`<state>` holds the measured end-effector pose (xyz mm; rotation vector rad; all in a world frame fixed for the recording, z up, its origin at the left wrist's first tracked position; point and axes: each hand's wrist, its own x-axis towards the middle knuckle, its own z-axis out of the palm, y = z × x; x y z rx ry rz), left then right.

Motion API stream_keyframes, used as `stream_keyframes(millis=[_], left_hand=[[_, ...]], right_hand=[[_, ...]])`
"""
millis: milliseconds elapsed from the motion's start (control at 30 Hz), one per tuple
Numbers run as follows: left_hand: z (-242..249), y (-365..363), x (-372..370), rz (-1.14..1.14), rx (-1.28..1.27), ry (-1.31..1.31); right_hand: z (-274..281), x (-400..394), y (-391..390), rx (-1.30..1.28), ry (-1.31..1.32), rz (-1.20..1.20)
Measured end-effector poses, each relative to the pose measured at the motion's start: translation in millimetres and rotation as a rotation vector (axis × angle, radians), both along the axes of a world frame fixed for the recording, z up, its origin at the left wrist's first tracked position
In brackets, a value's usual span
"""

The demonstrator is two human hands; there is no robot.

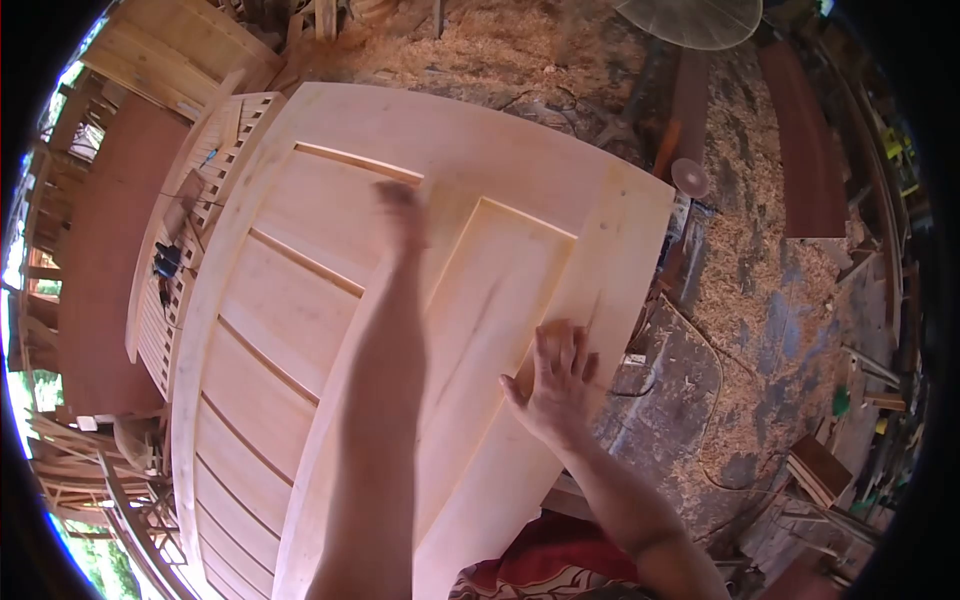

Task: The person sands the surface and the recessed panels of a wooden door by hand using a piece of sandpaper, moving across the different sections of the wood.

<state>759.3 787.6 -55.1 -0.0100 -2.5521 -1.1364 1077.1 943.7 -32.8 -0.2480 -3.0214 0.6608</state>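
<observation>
A large pale wooden door (520,150) with recessed panels lies flat in front of me. My left hand (402,215) is over its upper middle, near the end of a panel groove. Motion smears those fingers, so I cannot make out whether they hold anything. My right hand (560,388) rests on the door's right side, fingers spread, beside the long recessed panel (505,270). Slatted grooves run down the door's left half.
A slatted wooden frame (150,340) with a dark tool (166,262) on it stands at the left. Shavings (740,290) cover the floor at the right, where a cable (720,390) runs. Reddish boards (800,150) lie farther right, and a round fan (695,15) is at the top.
</observation>
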Motion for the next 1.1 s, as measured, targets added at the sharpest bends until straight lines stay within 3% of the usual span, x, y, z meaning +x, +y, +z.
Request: stream_keyframes(millis=[67,133,167,233,300,467,600,767,800,833,867,900,933,967,1033,1100], left_hand=[[36.0,-37.6,6.2,0.113,0.166,0.114],[53.9,-42.9,48.6,0.119,-0.118,0.068],[52.5,-43.5,76.5,0.026,-0.066,-0.048],[30.2,-40.2,139.1,-0.081,-0.022,-0.034],[55.7,-34.4,202.1,-0.154,0.078,-0.059],[117.5,-119.1,306.0,-0.099,-0.091,-0.075],[94.5,-206.8,417.6,-0.15,-0.284,-0.345],[42.5,-270.7,469.9,0.011,-0.189,-0.058],[32.9,-295.7,485.9,0.147,-0.267,-0.145],[45.9,-311.3,501.8,0.17,-0.176,-0.345],[49.5,-325.1,518.2,0.126,-0.091,-0.304],[31.1,-345.7,542.6,0.154,0.185,-0.333],[72.1,-344.1,561.9,0.166,0.079,-0.407],[44.5,-382.4,589.3,0.137,-0.274,-0.37],[49.4,-379.2,616.2,0.283,-0.123,-0.345],[73.8,-326.7,606.2,0.191,0.206,-0.332]], right_hand=[[1.9,-1.8,2.4,-0.018,0.007,-0.001],[7.9,-0.9,1.3,-0.035,-0.014,0.002],[9.3,1.8,1.9,-0.039,-0.025,0.003],[9.1,1.5,4.1,-0.038,-0.029,0.016],[1.8,1.6,6.7,0.011,-0.038,0.023],[-0.8,2.4,2.9,0.126,-0.055,0.059],[-3.1,4.6,1.1,0.126,0.012,0.046],[-11.8,12.2,-11.5,0.135,0.047,0.049],[-17.0,12.6,-11.8,0.156,0.059,0.055],[-19.8,4.3,-3.1,0.186,0.086,0.043],[-24.9,-4.8,0.3,0.206,0.097,0.037],[-31.4,-1.4,0.6,0.226,0.086,0.032],[-29.7,5.3,2.8,0.194,0.087,0.028],[-23.9,3.0,-1.8,0.144,0.113,0.027],[-19.1,2.6,-3.2,0.134,0.104,0.019],[6.3,11.8,-6.6,0.112,-0.005,0.029]])
